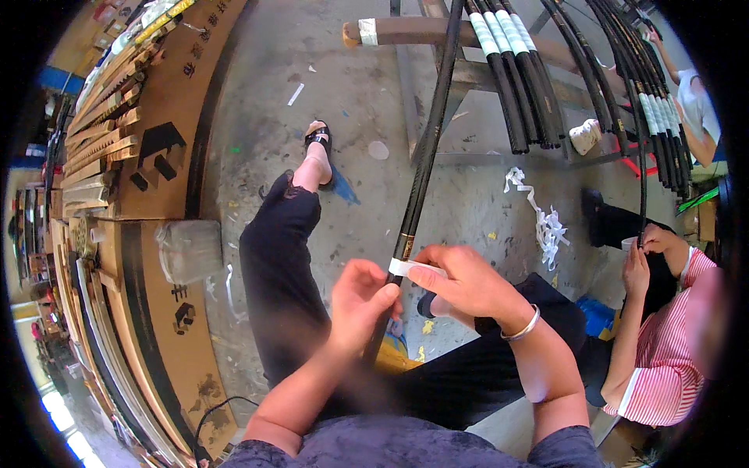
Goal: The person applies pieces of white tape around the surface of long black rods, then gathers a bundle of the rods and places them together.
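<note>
A long black rod point(425, 168) with gold rings runs from the top of the view down between my hands, slanting toward my lap. White tape point(401, 267) is wrapped around it just below the gold rings. My left hand point(360, 308) grips the rod right under the tape, thumb on top. The thumb and fingers of my right hand point(472, 285) pinch the tape's free end at the rod's right side. A bracelet point(524, 324) circles my right wrist. The rod's lower end is partly hidden by my left hand and arm.
Several black rods point(519, 93) with white bands rest on a metal rack with a brown padded bar point(421, 33). Cartons point(168, 175) with wooden strips point(101, 129) line the left. White scraps point(550, 230) litter the floor. A person in a striped shirt point(663, 366) handles another rod at right.
</note>
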